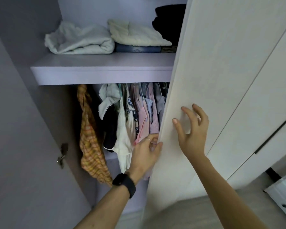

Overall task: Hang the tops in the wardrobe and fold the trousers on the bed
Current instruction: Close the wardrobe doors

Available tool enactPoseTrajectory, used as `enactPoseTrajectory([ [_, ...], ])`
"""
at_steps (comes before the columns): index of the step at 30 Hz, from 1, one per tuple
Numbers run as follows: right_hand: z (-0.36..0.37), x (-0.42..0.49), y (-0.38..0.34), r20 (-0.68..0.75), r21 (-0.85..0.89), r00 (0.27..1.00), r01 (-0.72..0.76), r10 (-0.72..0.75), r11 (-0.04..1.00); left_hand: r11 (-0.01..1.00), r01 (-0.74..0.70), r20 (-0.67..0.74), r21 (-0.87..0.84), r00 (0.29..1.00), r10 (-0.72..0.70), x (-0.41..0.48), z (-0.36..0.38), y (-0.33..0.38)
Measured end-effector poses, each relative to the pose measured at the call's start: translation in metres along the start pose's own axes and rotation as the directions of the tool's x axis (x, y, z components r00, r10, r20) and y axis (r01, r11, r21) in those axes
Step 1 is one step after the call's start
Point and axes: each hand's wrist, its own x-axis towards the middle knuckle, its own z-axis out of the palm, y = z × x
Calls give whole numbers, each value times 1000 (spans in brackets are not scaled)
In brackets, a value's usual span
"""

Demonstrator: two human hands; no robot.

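Note:
The wardrobe stands open, and its white right door (221, 80) is swung partly across the opening. My left hand (145, 153), with a ring and a black watch on the wrist, grips that door's edge, fingers curled behind it and thumb on the front. Fingers spread, my right hand (192, 129) has its fingertips at the door's face. Inside, several tops hang close together under the shelf: an orange plaid garment (89, 138) apart at the left, a white top (122, 138), and pink striped tops (144, 123) by the door edge. No trousers or bed are in view.
A lilac shelf (102, 70) above the rail carries a pale folded towel (79, 40), a cream folded item (135, 33) on blue cloth, and dark clothes (170, 25). The left door (15, 129) with a metal hinge (62, 155) stands open. A white drawer unit (284, 194) sits low right.

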Motion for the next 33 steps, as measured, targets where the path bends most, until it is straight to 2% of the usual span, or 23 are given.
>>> enactPoseTrajectory([
  [5,29,10,31,111,-168,967,247,-231,954,996,85,-93,-11,992,-86,25,10,-5],
  [8,41,11,43,197,-219,958,249,-207,944,994,95,-173,-59,979,-104,35,16,-8],
  [12,53,21,51,205,-363,958,265,-201,893,975,150,-222,-161,958,-184,55,22,-7],
  [15,57,24,56,200,-463,953,296,-227,835,973,173,-242,-154,948,-207,66,27,-7],
  [18,56,26,61,199,-483,952,302,-233,822,976,177,-258,-128,944,-205,69,35,-9],
  [23,52,26,61,211,-447,948,312,-240,839,973,211,-287,-94,930,-229,70,40,-5],
  [26,42,27,60,280,-390,938,306,-205,868,975,203,-254,-89,942,-219,66,37,5],
  [28,32,24,61,343,-294,917,310,-203,904,969,220,-235,-110,942,-240,55,32,11],
  [30,22,14,64,366,-123,901,293,-232,948,961,252,-260,-116,926,-275,34,24,12],
  [33,10,-18,59,425,59,882,196,-202,979,953,295,-300,-76,904,-304,-15,8,5],
])
